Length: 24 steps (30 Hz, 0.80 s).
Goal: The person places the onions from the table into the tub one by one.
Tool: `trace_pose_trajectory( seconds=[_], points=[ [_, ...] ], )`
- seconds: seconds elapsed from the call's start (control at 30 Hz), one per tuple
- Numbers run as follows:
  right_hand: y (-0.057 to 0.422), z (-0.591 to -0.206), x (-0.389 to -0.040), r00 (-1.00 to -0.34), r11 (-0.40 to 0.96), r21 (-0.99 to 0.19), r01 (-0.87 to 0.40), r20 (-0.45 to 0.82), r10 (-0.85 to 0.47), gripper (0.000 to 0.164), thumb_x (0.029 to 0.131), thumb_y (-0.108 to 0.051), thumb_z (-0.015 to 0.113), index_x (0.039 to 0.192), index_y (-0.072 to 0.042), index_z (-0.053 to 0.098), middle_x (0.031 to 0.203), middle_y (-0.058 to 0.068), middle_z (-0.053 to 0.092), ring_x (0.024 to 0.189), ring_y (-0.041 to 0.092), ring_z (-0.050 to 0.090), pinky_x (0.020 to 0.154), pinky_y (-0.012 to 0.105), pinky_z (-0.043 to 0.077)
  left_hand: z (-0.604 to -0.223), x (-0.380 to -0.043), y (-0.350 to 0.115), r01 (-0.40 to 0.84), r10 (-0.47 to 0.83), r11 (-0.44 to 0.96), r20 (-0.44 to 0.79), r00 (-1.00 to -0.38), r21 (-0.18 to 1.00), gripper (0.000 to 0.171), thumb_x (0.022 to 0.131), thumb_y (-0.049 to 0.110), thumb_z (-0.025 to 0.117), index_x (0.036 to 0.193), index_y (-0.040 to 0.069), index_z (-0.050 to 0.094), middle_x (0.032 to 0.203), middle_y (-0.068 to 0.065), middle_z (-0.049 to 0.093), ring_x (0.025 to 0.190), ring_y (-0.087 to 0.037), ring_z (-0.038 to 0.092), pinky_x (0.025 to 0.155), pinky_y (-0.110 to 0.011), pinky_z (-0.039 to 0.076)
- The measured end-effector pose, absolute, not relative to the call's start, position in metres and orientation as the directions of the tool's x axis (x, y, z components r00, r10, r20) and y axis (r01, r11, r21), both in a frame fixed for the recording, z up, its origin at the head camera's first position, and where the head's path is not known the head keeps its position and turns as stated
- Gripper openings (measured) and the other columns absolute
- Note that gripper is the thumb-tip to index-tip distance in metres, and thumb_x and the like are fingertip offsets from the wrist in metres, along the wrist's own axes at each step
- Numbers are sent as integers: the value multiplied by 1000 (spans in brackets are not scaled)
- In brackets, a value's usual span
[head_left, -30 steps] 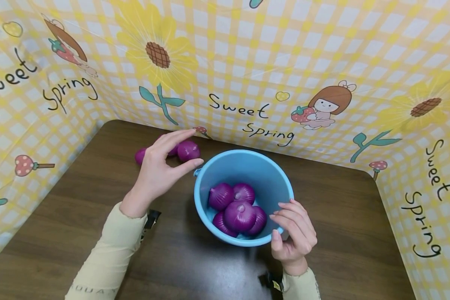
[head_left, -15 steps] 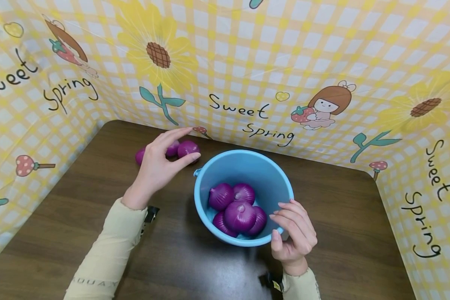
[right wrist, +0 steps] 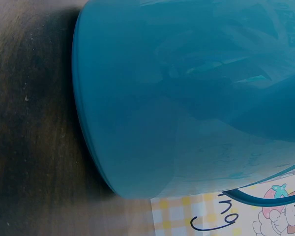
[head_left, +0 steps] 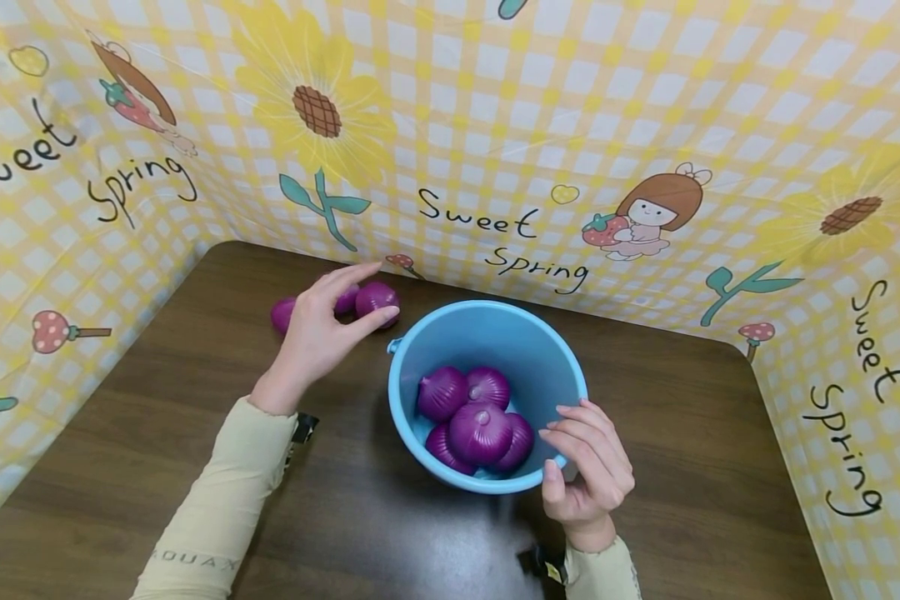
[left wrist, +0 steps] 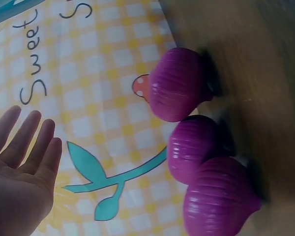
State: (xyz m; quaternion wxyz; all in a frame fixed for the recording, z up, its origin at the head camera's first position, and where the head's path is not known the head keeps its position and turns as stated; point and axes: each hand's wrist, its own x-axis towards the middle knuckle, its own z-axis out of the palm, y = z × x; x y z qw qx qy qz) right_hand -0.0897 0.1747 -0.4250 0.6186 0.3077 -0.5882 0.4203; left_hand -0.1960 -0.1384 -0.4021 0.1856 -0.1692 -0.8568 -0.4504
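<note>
My left hand (head_left: pixel 318 325) hovers over three purple onions at the back left of the table, its thumb and fingers spread and nothing in its grasp. The right-hand onion (head_left: pixel 378 298) shows between thumb and fingers in the head view, and the hand partly covers the other two. In the left wrist view, the fingers (left wrist: pixel 27 140) stand apart from the row of onions (left wrist: pixel 177 83). A blue bucket (head_left: pixel 487 312) stands upright at the middle, with several purple onions (head_left: pixel 482 432) inside. My right hand (head_left: pixel 588 467) grips its rim at the near right side.
Dark wooden table (head_left: pixel 690 467) surrounds the bucket. A yellow checked cloth (head_left: pixel 450 150) printed with flowers and writing rises at the back and both sides, close behind the loose onions. The bucket's handle (right wrist: pixel 265 200) hangs at its outer side in the right wrist view.
My left hand has moved slightly left and down from beside the bucket rim toward the loose onions, its thumb now over the right-hand one. The right hand and bucket have stayed put.
</note>
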Motion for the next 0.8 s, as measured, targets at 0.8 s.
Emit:
trace_pose_trajectory(
  seconds=[0.8],
  points=[
    [175, -425, -89, -52, 461, -118, -879, 987, 154, 44, 92, -28, 65, 62, 5, 68, 60, 17, 63, 62, 36, 64, 87, 46, 57, -439, -222, -138, 333, 150, 666, 318, -936, 667, 67, 89, 49, 78, 142, 13, 60, 145, -9, 56, 136, -29, 49, 110, -55, 39]
  ],
)
